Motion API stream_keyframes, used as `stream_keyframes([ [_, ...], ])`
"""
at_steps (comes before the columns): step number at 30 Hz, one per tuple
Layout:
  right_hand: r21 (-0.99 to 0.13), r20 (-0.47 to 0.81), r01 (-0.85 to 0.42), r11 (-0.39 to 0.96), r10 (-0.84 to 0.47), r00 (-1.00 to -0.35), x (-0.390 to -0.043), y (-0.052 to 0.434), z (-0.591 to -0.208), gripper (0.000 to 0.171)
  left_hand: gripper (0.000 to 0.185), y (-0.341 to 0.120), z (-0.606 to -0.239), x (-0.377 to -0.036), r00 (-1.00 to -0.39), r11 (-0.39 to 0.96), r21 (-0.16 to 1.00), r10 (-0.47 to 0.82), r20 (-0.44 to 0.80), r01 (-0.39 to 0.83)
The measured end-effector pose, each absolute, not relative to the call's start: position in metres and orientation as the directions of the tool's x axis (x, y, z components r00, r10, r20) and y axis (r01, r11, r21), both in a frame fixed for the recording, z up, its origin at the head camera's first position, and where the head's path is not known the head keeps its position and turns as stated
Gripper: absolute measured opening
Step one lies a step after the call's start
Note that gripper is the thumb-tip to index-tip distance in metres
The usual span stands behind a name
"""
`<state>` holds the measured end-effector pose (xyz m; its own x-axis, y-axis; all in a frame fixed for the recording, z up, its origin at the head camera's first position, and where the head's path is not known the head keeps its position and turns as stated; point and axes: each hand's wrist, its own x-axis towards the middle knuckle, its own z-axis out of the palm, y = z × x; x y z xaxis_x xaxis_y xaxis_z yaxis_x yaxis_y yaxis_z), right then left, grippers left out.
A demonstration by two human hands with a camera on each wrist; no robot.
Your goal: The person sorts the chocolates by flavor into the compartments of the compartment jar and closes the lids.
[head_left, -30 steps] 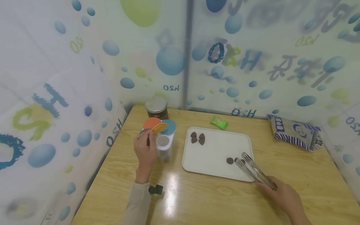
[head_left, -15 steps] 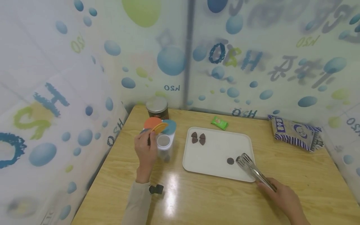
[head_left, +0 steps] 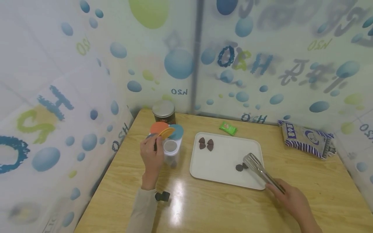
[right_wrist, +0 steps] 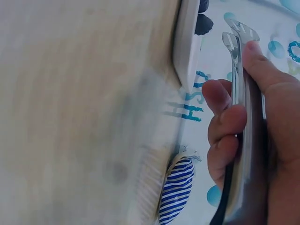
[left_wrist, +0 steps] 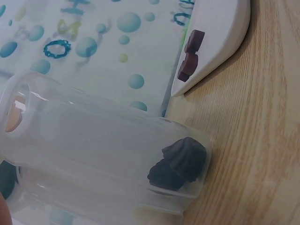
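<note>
Yellow lid (head_left: 167, 132) is tilting up beside the round mouth of a clear plastic container (head_left: 172, 159), and the left hand's (head_left: 152, 156) grip is pinching it. Two dark ridged pieces (left_wrist: 180, 164) are resting at the container's bottom. Brown wedge-shaped pieces (head_left: 210, 145) are lying toward the left of a white tray (head_left: 220, 163). Metal tongs (head_left: 264, 174) are reaching over its right side, near a small dark round piece (head_left: 239, 168); the right hand's (head_left: 295, 199) grip is wrapping round them. Farthest right, a striped packet (head_left: 305, 139) is lying on the table (head_left: 317, 191).

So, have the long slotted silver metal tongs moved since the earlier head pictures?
Yes. Judged against the white rectangular tray in the head view, the tongs have shifted slightly at their tips, toward the tray's far edge.
</note>
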<state>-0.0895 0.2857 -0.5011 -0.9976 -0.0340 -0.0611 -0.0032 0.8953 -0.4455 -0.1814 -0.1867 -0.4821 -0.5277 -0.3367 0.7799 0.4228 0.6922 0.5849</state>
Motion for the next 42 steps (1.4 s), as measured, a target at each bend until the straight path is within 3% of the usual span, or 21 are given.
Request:
stream_keyframes([
  [8, -0.394, -0.139, 0.022, 0.919, -0.036, -0.990, -0.094, 0.289, -0.495, 0.064, 0.017, -0.185, -0.480, -0.182, -0.529, 0.693, 0.577, -0.324, 0.785, 0.432],
  [17, -0.386, -0.183, 0.026, 0.922, -0.049, -0.982, -0.094, 0.290, -0.501, 0.054, 0.017, -0.186, -0.478, -0.183, -0.536, 0.685, 0.587, -0.329, 0.778, 0.432],
  [23, -0.391, -0.192, 0.029, 0.920, -0.051, -0.980, -0.096, 0.290, -0.501, 0.058, 0.018, -0.186, -0.477, -0.182, -0.540, 0.687, 0.591, -0.334, 0.773, 0.422],
  [30, -0.417, -0.013, -0.076, 0.906, -0.090, -0.996, -0.097, 0.281, -0.498, 0.048, 0.016, -0.186, -0.477, -0.182, -0.528, 0.692, 0.585, -0.336, 0.780, 0.423],
  [36, -0.433, -0.014, -0.091, 0.897, -0.107, -0.994, -0.103, 0.267, -0.488, 0.048, 0.017, -0.186, -0.479, -0.181, -0.531, 0.698, 0.582, -0.332, 0.780, 0.418],
  [42, -0.442, 0.078, -0.177, 0.879, -0.158, -0.984, -0.111, 0.250, -0.482, 0.040, 0.016, -0.187, -0.481, -0.180, -0.530, 0.696, 0.587, -0.340, 0.777, 0.414],
])
